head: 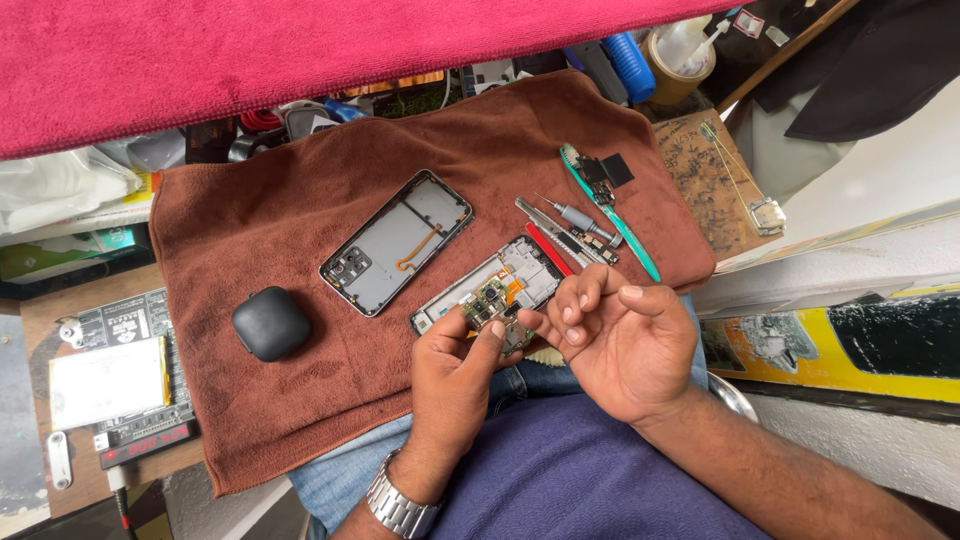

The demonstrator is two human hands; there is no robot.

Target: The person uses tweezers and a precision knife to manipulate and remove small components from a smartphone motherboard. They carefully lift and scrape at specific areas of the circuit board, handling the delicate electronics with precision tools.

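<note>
A small green circuit board (pixel 492 303) is held just below the centre of the view, pinched by its lower edge between the thumb and fingers of the left hand (pixel 452 385). The grip of the right hand (pixel 622 340) is loosely curled, the fingertips (pixel 572 312) drawn together close beside the board; whether anything is pinched there cannot be told. The board is held just above the lower edge of an opened phone frame (pixel 520 270), which lies on a brown towel (pixel 300 400) spread over the worktop.

At 10 o'clock from the board a second phone shell (pixel 397 240) is laid inner side up. At 9 o'clock a black rounded case (pixel 270 322) is set. At 1 o'clock tweezers (pixel 545 225), a small screwdriver (pixel 585 220) and a green toothbrush (pixel 612 215) are grouped, with loose parts beside them.

Risk, as judged: the board is gripped only at one edge and could slip or flex; small parts could be lost in the towel pile.

The underside of the board and any item between the right fingertips are hidden. The far clutter under the red cloth (pixel 300 60) is hard to make out.
</note>
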